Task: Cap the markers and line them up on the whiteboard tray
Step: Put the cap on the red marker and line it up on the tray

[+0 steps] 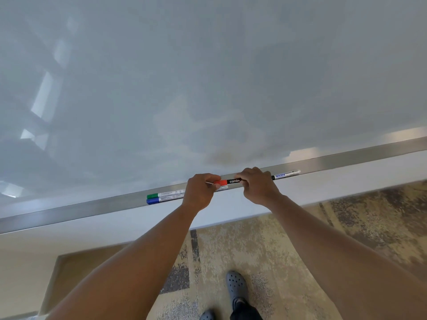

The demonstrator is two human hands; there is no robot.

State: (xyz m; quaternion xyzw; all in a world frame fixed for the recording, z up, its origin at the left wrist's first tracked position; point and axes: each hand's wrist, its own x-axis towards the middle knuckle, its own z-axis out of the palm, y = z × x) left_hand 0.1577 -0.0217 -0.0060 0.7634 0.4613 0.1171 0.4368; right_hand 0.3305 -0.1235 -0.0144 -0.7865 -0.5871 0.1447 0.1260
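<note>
A black marker [233,181] with white lettering and a red cap hangs just above the metal whiteboard tray [92,210]. My left hand [199,191] pinches the red cap end, and my right hand [257,187] grips the black barrel. On the tray to the left lie a green-capped marker [165,194] and a blue-capped marker [163,199], side by side. A white marker with a black end [286,175] lies on the tray to the right of my right hand. Under the held marker, part of another marker on the tray shows, mostly hidden.
The glossy whiteboard [208,77] fills the upper view, with a white wall strip below the tray. Patterned carpet [288,245] lies beneath, and my grey clog shoes [235,286] stand close to the wall.
</note>
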